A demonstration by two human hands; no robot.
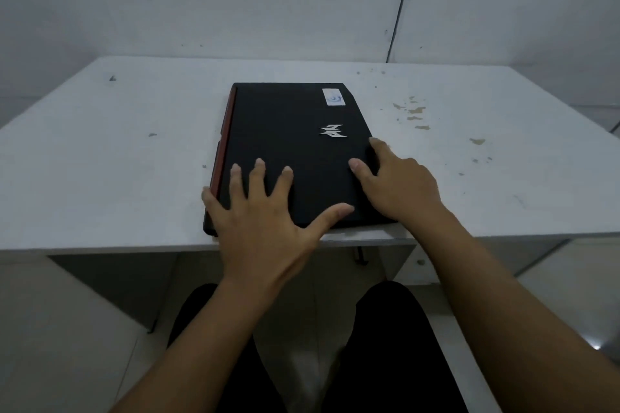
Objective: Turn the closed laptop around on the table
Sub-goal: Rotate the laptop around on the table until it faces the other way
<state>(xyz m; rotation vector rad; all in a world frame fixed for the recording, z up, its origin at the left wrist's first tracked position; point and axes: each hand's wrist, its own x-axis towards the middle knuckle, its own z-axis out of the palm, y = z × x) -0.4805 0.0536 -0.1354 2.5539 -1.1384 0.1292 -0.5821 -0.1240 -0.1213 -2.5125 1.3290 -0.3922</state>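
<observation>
A closed black laptop (288,131) lies on the white table (100,161), its long side running away from me. A red strip shows along its left edge, a silver logo and a white sticker sit on the lid. My left hand (265,221) lies flat with fingers spread on the near left corner of the lid, the little finger over the left edge. My right hand (399,181) rests on the near right edge, thumb and forefinger on the lid, the other fingers hidden down the side. The laptop's near end reaches the table's front edge.
The table top has brown stains (414,111) at the right and small marks at the left. A grey wall (235,0) stands right behind the table. Below the front edge are my dark-clothed legs (385,345) and a tiled floor.
</observation>
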